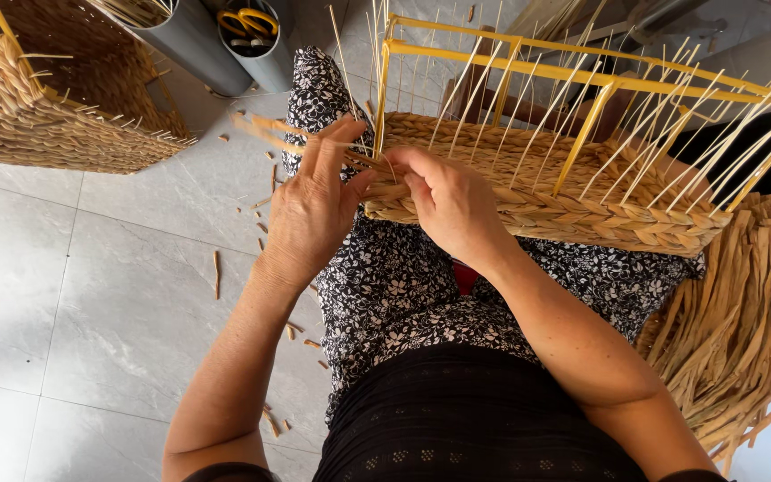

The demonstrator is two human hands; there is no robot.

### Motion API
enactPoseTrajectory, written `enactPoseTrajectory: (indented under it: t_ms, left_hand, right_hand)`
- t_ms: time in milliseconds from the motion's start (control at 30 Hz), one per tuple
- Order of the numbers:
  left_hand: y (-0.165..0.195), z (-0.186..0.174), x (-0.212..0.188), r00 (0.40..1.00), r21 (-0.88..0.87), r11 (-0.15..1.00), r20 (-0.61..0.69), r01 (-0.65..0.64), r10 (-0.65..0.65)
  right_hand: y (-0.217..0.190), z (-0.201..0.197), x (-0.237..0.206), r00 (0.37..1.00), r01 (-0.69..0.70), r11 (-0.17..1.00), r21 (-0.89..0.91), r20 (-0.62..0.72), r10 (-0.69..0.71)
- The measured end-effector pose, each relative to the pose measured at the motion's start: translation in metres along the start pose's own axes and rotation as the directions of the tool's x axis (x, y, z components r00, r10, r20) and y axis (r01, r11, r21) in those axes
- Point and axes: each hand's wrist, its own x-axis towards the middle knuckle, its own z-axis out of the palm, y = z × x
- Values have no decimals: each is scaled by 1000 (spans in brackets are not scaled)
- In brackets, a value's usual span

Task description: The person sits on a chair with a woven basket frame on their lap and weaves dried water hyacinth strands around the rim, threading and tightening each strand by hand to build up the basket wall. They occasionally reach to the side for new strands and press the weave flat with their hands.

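Basket (pixel 582 210) half-woven, resting on lap under both hands: yellow metal frame, thin pale upright stakes, low wall of thick braided straw, coarse and ribbed. Left hand (pixel 310 210) pinches loose flat straw strand (pixel 269 132) at near corner, fingers curled round it. Right hand (pixel 452 205) clenched on braid edge just beside left. Bundle of flat dried straw (pixel 742 312) right of right forearm. Finished woven basket (pixel 37 98) well left of left hand. Grey tile floor (pixel 64 295) with straw offcuts.
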Motion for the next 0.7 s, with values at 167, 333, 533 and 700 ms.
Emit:
enactPoseTrajectory:
  t_ms: [167, 333, 533, 700]
  left_hand:
    - [-22, 7, -10, 992, -26, 992, 38, 123, -122]
    - [-28, 0, -14, 979, -47, 984, 120, 172, -165]
    - [-5, -13, -15, 993, 121, 987, 67, -101, 94]
    - [2, 0, -12, 962, 211, 942, 133, -261, 237]
  right_hand:
    - [-6, -1, -1, 987, 111, 965, 239, -139, -79]
    - [-2, 6, 1, 992, -44, 930, 365, -90, 82]
    - [1, 7, 2, 989, -65, 953, 297, -110, 102]
    - [5, 2, 3, 994, -25, 940, 340, -88, 58]
